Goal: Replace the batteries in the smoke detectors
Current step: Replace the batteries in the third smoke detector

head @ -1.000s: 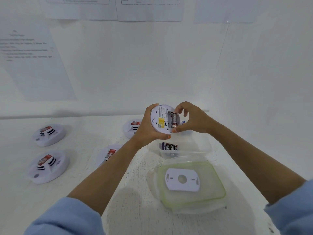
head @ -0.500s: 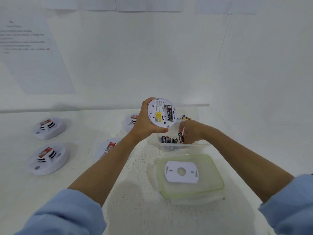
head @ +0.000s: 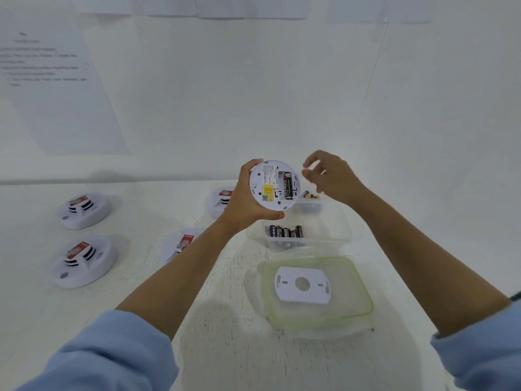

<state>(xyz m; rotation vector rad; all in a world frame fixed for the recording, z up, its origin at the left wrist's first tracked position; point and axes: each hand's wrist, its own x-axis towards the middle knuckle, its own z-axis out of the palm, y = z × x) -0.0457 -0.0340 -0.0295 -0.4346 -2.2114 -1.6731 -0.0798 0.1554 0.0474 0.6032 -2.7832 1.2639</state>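
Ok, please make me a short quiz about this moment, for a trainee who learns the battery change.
1. True or false: the left hand grips the smoke detector with its back side facing the camera.
2. The slot beside the battery in the detector is: A filled, B empty, C closed by a cover.
3. Fill in: the white mounting plate lies on the lid with the ____ rim.
Key: 1 true; 2 B; 3 green.
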